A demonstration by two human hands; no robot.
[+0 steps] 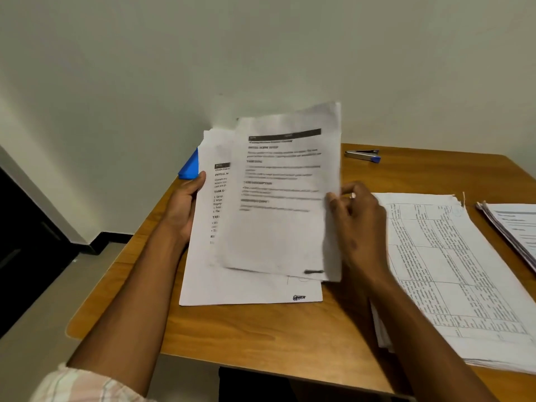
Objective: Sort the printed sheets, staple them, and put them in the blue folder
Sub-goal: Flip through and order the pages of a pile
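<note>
My left hand (pixel 185 204) grips the left edge of a stack of printed sheets (pixel 249 288) held tilted above the wooden table (pixel 261 335). My right hand (pixel 356 219) pinches the right edge of one blurred printed sheet (pixel 281 204), lifted in front of the stack. A corner of the blue folder (pixel 190 166) shows behind the stack at the table's far left. A stapler (pixel 362 155) with a blue end lies at the back of the table, apart from both hands.
A thick pile of table-printed pages (pixel 452 274) lies on the table to the right of my right hand. Another pile of papers (pixel 513 227) sits at the right edge. A plain wall stands behind the table; floor lies to the left.
</note>
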